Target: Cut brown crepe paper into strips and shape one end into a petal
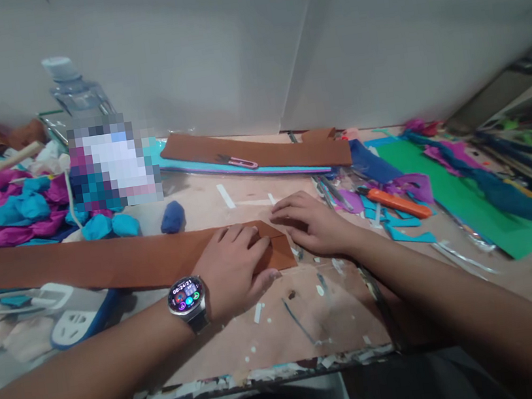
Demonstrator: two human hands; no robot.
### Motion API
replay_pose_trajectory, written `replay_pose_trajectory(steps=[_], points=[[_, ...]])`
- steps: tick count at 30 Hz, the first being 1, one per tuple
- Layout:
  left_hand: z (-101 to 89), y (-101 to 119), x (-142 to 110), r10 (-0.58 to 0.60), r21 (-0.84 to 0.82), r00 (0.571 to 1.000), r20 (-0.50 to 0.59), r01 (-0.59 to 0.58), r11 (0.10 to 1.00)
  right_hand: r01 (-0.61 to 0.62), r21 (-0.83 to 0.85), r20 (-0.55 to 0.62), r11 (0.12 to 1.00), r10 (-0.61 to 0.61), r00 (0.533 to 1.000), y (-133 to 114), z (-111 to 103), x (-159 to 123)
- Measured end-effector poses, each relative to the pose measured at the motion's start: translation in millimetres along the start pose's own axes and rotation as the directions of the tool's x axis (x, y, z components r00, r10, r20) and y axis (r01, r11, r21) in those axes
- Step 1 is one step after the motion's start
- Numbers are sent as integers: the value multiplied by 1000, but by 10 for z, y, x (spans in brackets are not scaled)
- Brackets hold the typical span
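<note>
A long brown strip (121, 261) of paper or felt lies flat across the left side of the table, its right end showing a folded corner and a seam-like line. Resting on that right end is my left hand (238, 263), palm down with the fingers spread, a smartwatch (186, 295) on its wrist. Just beyond the strip's end, my right hand (314, 224) hovers or rests low over the tabletop, fingers loosely bent and apart, with nothing visible in them. Whether its fingertips touch the strip is hard to tell. A small dark blue wrapped piece (172, 217) sits behind the strip.
At the back, thread snips (241, 161) lie on another brown piece (289, 150). An orange utility knife (397, 201) and blue scraps lie right, near a green sheet (464, 198). Pink and blue bundles (20, 208), a bottle (75, 91) and a power strip (77, 313) stand left.
</note>
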State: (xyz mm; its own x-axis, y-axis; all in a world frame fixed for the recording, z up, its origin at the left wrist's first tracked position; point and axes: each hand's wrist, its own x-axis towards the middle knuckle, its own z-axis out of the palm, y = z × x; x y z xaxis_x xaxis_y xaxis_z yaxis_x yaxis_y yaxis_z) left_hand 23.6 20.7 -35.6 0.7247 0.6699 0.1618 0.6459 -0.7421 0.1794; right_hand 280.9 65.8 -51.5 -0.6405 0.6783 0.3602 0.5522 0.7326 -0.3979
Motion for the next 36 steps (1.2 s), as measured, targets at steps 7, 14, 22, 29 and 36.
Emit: replay_pose_trajectory(steps=[7, 14, 22, 29, 36], points=[[-15, 4, 10, -31, -64, 1000, 1, 31, 997, 3, 32, -1, 999, -3, 1000, -27, -10, 20], [-19, 14, 15, -57, -102, 998, -12, 55, 993, 10, 43, 5, 999, -10, 1000, -27, -11, 22], [-3, -26, 25, -33, -52, 999, -12, 33, 998, 19, 56, 26, 998, -20, 999, -46, -32, 24], [7, -84, 18, 3, -105, 990, -143, -18, 994, -5, 57, -35, 998, 7, 999, -4, -16, 19], [-75, -35, 22, -120, -325, 948, -295, 19, 946, -140, 186, -23, 972, 147, 989, -10, 25, -38]])
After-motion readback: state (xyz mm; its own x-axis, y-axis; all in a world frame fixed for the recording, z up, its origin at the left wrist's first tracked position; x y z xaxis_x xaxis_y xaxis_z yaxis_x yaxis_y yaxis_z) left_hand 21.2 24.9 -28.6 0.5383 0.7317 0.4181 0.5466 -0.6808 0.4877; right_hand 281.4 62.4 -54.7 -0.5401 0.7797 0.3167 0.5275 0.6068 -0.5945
